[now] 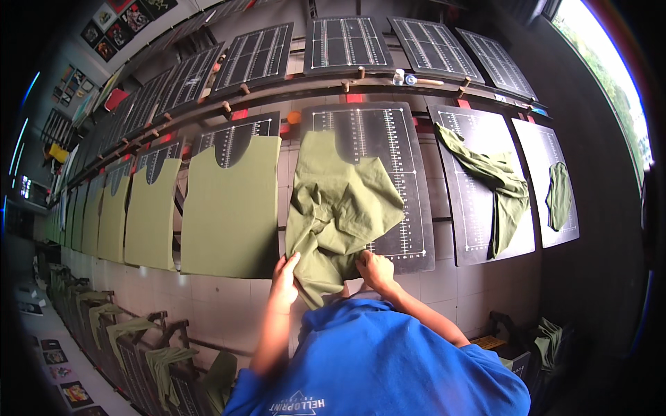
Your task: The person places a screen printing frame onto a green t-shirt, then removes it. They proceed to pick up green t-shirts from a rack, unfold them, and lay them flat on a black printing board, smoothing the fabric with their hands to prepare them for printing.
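Rumpled on the black printing board [415, 236] in front of me lies an olive green garment piece [340, 201], its curved neckline cutout toward the far end. My left hand [284, 276] grips its near left edge, thumb on top, where a fold hangs off the board. At the near edge, my right hand [377, 269] has its fingers closed on the same cloth. The upper left part of the cloth lies fairly flat, while the middle and right are bunched in folds. Cloth hides part of both hands' fingertips.
Flat green garment pieces [229, 208] cover several boards to the left. On the right, one board carries a twisted green piece [496, 177], another a folded bundle [558, 196]. Behind runs a rail [277, 90] with wooden pegs, a small bottle [398, 77] and bare boards [347, 45].
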